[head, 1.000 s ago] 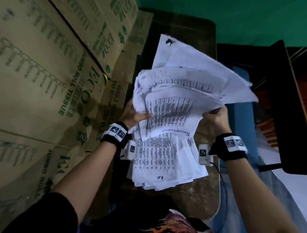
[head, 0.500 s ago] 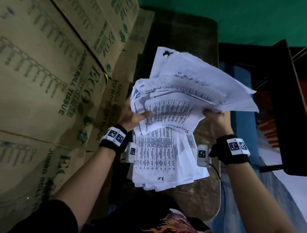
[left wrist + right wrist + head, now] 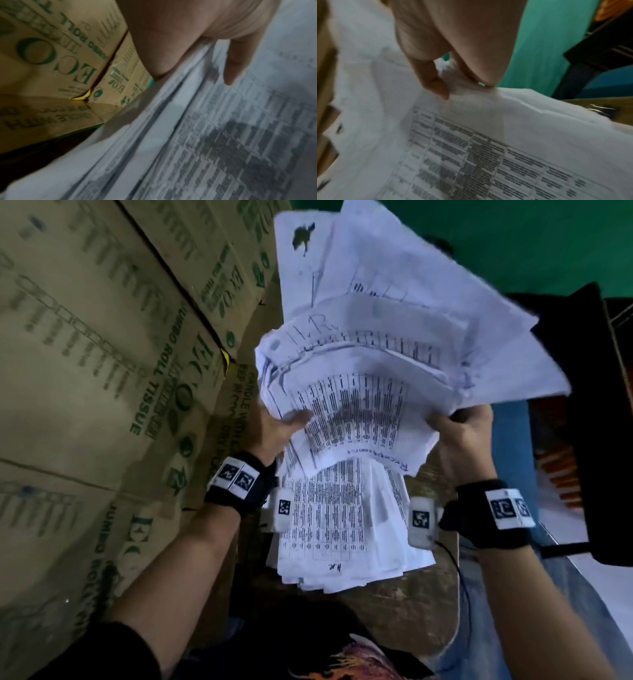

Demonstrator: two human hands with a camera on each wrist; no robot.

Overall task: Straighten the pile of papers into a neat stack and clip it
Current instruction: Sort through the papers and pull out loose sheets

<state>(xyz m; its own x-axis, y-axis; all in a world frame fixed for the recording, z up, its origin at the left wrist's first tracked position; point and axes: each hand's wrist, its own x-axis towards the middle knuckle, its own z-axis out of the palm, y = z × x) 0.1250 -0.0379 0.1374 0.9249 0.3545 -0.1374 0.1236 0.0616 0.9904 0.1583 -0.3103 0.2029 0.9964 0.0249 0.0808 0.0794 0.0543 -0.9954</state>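
Observation:
A loose, fanned pile of printed white papers (image 3: 363, 392) is held up in the air between both hands. My left hand (image 3: 277, 426) grips its left edge, thumb on the top sheet; the left wrist view shows the thumb (image 3: 235, 65) lying on the papers (image 3: 214, 142). My right hand (image 3: 459, 433) grips the right edge, and its thumb (image 3: 435, 83) pinches the papers (image 3: 488, 142) in the right wrist view. More printed sheets (image 3: 342, 529) lie in an uneven pile on the wooden table (image 3: 424, 604) below. No clip is visible.
Stacked cardboard boxes (image 3: 102, 371) printed "ECO Jumbo Roll Tissue" stand close on the left. A green wall (image 3: 513, 241) is behind. A dark piece of furniture (image 3: 582, 405) stands on the right, with a blue seat (image 3: 510, 446) beside the table.
Both hands have lifted the fanned bundle higher and toward the camera; the sheets now stand more upright and spread wider. The lower pile stays on the table.

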